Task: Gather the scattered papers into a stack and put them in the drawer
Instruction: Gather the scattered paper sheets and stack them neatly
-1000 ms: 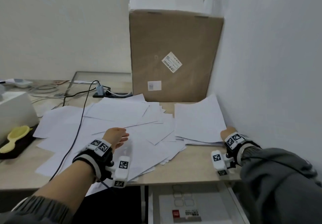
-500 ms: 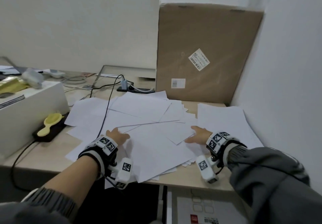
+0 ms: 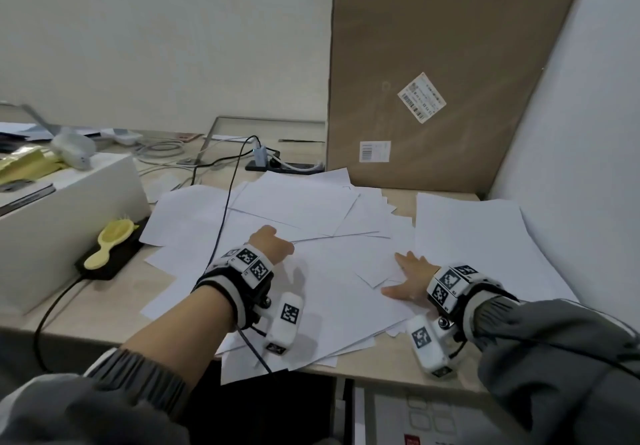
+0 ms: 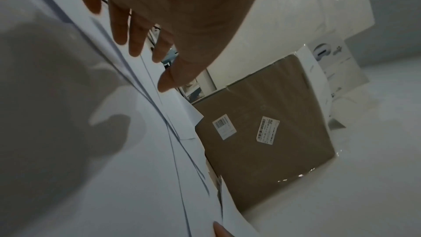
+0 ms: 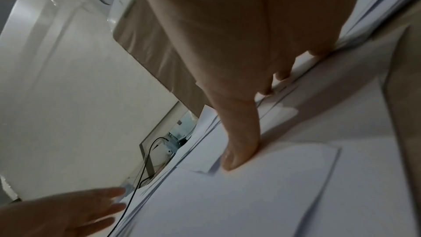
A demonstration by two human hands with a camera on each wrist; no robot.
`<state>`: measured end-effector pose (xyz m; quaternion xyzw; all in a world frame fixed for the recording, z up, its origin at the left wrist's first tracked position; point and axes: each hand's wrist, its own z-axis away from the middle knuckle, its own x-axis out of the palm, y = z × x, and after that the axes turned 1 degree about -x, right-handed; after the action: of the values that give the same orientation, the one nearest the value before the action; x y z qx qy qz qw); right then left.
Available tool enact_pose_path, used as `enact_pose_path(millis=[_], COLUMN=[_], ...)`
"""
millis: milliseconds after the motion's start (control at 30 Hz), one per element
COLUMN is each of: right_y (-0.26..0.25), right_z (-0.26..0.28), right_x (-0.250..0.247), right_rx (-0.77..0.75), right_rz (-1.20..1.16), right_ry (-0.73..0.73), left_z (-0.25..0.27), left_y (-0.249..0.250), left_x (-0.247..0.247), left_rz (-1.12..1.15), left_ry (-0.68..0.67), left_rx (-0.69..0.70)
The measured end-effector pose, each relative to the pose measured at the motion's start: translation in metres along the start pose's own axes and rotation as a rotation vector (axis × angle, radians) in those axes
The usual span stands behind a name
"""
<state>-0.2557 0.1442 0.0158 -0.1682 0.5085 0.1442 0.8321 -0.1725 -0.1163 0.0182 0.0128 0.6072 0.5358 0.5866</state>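
Note:
Several white sheets of scattered paper [image 3: 311,209] overlap across the middle of the desk [image 3: 104,313], some hanging over its front edge. A neater stack of paper [image 3: 478,237] lies at the right by the wall. My left hand [image 3: 272,242] hovers just over the left part of the scatter, fingers straight [image 4: 164,69], holding nothing. My right hand [image 3: 410,271] lies flat on the sheets between the scatter and the stack, with its thumb [image 5: 237,154] pressing on a sheet's corner. Below the desk edge a white drawer front [image 3: 398,410] shows.
A tall cardboard box [image 3: 450,81] stands at the back against the right wall. A black cable [image 3: 221,223] runs across the papers from a power strip [image 3: 277,166]. At the left, a white box [image 3: 52,223] and a yellow brush [image 3: 110,242] on a black block.
My right hand has left the edge of the right stack and moved left onto the scattered sheets. My left hand has stayed on the scatter, now slightly farther in. The view has shifted left.

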Motion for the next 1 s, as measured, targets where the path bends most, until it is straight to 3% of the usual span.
enact_pose_path(millis=[167, 367, 533, 767, 1000], right_y=[0.002, -0.002, -0.015, -0.021, -0.024], right_z=[-0.01, -0.049, -0.094, -0.133, -0.13], right_x=[-0.01, -0.045, -0.058, -0.063, -0.07], right_rx=[0.015, 0.083, 0.201, 0.229, 0.244], right_rz=[-0.161, -0.661, -0.928, -1.201, -1.13], right_ry=[0.044, 0.27, 0.21, 0.14, 0.065], left_z=[-0.015, -0.053, -0.079, -0.085, -0.078], left_y=[0.013, 0.01, 0.005, 0.006, 0.005], left_x=[0.014, 0.005, -0.014, -0.01, -0.009], left_rz=[-0.107, -0.255, -0.534, -0.617, -0.66], left_ry=[-0.066, -0.086, -0.099, -0.279, -0.41], left_rx=[0.082, 0.091, 0.036, 0.09, 0.156])
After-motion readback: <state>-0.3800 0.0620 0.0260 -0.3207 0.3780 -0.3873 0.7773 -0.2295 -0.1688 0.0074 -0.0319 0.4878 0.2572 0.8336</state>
